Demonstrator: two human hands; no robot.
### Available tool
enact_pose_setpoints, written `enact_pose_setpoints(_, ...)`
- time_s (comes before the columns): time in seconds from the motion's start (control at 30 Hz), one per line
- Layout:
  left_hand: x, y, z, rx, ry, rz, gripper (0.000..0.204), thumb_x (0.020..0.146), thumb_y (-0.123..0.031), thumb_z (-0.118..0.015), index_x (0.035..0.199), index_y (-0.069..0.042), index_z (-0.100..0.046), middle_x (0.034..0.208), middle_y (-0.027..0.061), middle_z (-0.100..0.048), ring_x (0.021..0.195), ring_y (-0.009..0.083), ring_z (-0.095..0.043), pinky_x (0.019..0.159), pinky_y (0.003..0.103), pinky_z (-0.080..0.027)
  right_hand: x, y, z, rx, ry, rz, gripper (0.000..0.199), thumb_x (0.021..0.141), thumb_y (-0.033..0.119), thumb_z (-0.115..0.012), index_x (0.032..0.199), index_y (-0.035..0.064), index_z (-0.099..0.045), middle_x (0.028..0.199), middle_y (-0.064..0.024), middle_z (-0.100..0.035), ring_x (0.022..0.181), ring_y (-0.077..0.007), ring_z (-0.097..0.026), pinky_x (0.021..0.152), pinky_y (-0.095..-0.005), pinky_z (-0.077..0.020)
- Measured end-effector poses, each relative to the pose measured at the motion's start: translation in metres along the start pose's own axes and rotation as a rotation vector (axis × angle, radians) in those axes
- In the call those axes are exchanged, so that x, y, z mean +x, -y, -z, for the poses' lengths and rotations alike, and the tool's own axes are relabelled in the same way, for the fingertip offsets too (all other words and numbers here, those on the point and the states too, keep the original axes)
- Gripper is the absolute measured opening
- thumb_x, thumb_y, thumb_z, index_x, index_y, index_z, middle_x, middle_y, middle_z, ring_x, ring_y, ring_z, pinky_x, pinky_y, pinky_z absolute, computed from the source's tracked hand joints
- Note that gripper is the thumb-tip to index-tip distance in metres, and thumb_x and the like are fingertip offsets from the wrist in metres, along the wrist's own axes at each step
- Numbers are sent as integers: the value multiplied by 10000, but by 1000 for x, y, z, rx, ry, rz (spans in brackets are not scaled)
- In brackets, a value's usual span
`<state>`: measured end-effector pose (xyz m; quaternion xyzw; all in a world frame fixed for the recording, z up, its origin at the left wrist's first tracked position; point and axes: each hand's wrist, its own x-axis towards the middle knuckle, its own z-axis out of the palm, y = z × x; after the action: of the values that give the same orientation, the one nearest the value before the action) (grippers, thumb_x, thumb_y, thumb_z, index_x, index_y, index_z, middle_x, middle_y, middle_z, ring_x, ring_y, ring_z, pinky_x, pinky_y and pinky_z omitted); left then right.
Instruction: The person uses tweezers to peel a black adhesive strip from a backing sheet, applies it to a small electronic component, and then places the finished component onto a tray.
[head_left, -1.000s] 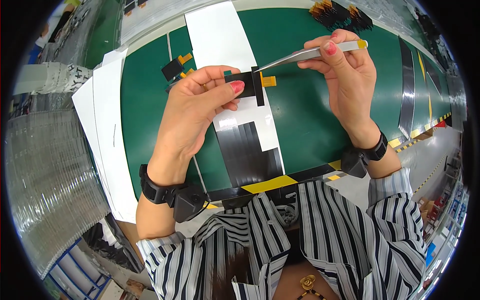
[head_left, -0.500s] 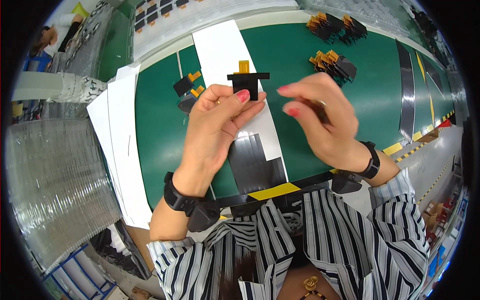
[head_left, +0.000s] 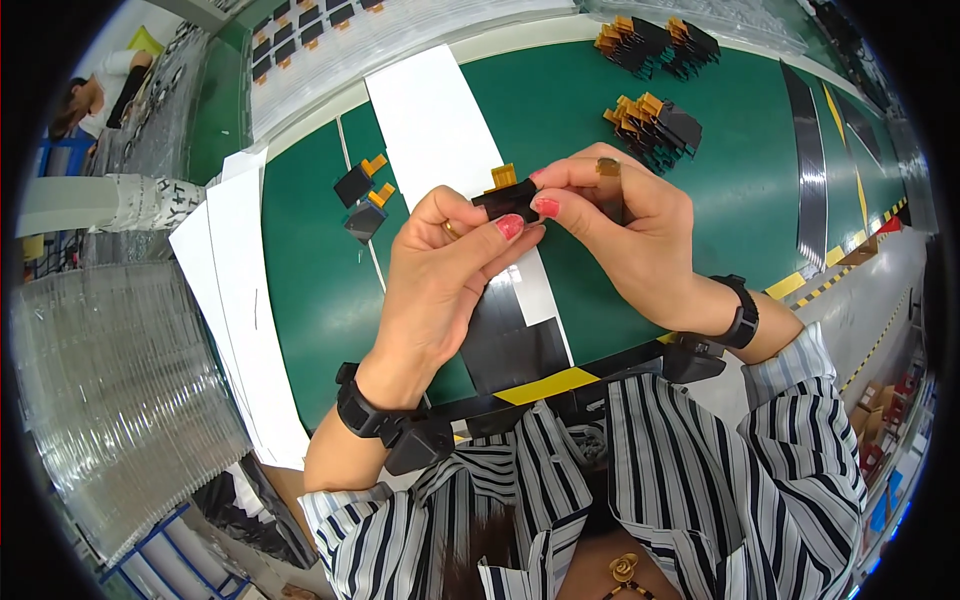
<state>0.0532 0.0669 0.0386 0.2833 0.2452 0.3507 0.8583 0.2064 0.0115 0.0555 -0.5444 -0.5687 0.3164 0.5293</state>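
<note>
Between the thumb and fingers of my left hand [head_left: 425, 275] is a small black display module [head_left: 497, 203] with an orange flex ribbon [head_left: 502, 177] pointing away from me. Closed in a pinch, my right hand [head_left: 645, 220] grips the right end of the black tape strip that lies across the module. The fingertips partly hide strip and module. Below my hands, a sheet of black strips [head_left: 515, 350] lies on a long white sheet [head_left: 430, 115]. Left of that sheet rest two loose display modules [head_left: 362, 220] with orange ribbons.
Piles of similar modules [head_left: 655, 130] stand at the far right of the green table [head_left: 730, 170]. A long black strip [head_left: 806, 170] lies beyond them. White papers [head_left: 230, 290] and stacked clear trays [head_left: 130, 390] are at the left. A tray of modules [head_left: 320, 60] sits at the back. Another person [head_left: 100, 95] is far left.
My right hand has come left and closed on the right end of the tape strip. The module has tilted and moved slightly nearer to me in my left hand.
</note>
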Motion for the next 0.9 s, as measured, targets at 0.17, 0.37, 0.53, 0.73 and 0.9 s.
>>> enact_pose_setpoints(0.17, 0, 2, -1, -68, 9, 27, 110, 796, 65, -504, 785, -37, -464, 928, 155, -579, 882, 233, -587, 856, 386, -469, 3, 6, 3, 161, -21, -123, 164, 822, 32, -534, 976, -16, -563, 789, -6, -513, 589, -31, -462, 492, -149, -372)
enact_pose_setpoints(0.37, -1, -4, 0, -79, 22, 106, 107, 792, 50, -516, 786, -44, -465, 951, 168, -574, 935, 295, -572, 844, 390, -475, 13, 8, 10, 493, 144, -506, 182, 832, 95, -539, 986, -1, -550, 744, 3, -504, 502, -20, -355, 418, -160, -271)
enact_pose_setpoints(0.53, 1, -5, 6, -88, 83, 189, 93, 794, 34, -519, 798, -48, -475, 955, 172, -573, 926, 300, -576, 824, 387, -487, 11, 0, 15, 545, 207, -455, 131, 820, 85, -552, 929, 12, -549, 726, 3, -504, 491, -24, -355, 407, -170, -239)
enact_pose_setpoints(0.73, 4, -6, 14, -189, 141, 237, 47, 810, 8, -510, 830, -34, -498, 956, 167, -571, 893, 279, -589, 811, 379, -493, 11, 4, 17, 441, 270, -361, 160, 804, 59, -565, 953, 20, -521, 743, 1, -510, 498, -20, -359, 423, -166, -266)
enact_pose_setpoints(0.9, 3, -3, 11, -161, 186, 160, 78, 823, 19, -483, 885, -8, -522, 990, 155, -558, 907, 256, -579, 805, 357, -491, 9, 4, 12, 289, 250, -234, 204, 783, 16, -578, 974, 19, -504, 826, -16, -513, 511, -17, -365, 441, -168, -294)
